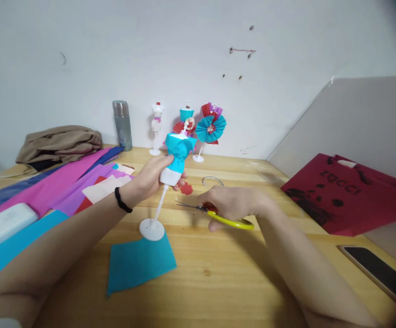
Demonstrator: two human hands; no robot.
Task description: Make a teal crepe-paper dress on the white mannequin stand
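Observation:
My left hand (155, 175) is wrapped round a small white dress form (171, 176) on a stand, tilted to the right. Blue fabric (180, 148) covers its upper part. Its round base (151, 229) is over a loose blue fabric piece (139, 264) on the table; whether they touch I cannot tell. Just to the right, my right hand (234, 203) holds yellow-handled scissors (234, 222), their blades pointing left toward the stand. A red scalloped cutout (186, 188) lies behind the scissors' tips.
Behind stand a plain dress form (155, 132), decorated ones (211, 128) and a grey flask (122, 127). Coloured fabrics (57, 182) and a brown cloth (61, 142) lie left. A silver ring (213, 178) is mid-table. At right are a red bag (341, 196) and a phone (375, 273).

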